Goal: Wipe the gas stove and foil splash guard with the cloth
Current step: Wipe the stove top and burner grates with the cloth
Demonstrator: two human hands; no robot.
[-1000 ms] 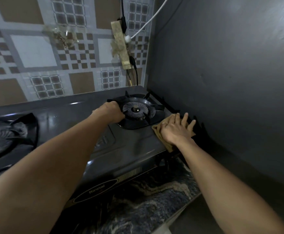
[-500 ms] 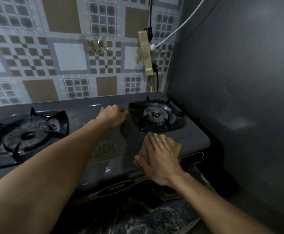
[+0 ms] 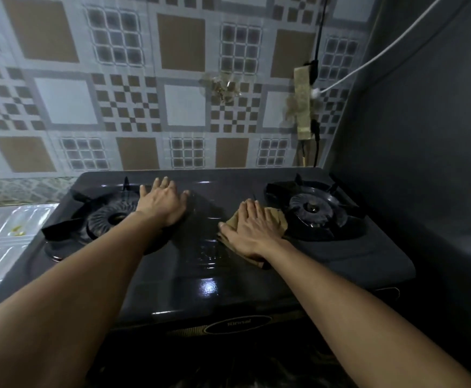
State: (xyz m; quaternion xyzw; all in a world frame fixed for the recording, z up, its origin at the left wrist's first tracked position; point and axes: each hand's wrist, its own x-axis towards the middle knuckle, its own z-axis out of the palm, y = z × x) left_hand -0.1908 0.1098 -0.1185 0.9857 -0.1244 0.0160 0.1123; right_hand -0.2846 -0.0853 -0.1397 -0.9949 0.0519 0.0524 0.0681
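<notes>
A dark two-burner gas stove [image 3: 363,256] fills the middle of the head view. My right hand [image 3: 249,229] lies flat on a tan cloth [image 3: 277,221], pressing it onto the stove top between the burners, just left of the right burner [image 3: 314,210]. My left hand [image 3: 164,201] rests flat with straight fingers on the stove top beside the left burner [image 3: 108,219]. A silvery foil splash guard [image 3: 1,242] with a few yellowish spots lies at the far left.
A patterned tile wall [image 3: 133,88] stands behind the stove. A taped power strip [image 3: 303,107] with a black and a white cable hangs at its right end. A dark grey wall [image 3: 424,135] closes off the right side. Marbled counter edge shows below the stove.
My right hand has slid the cloth leftward from the stove's right edge to the middle. My left hand moved from the right burner toward the left burner and flattened. The camera turned left.
</notes>
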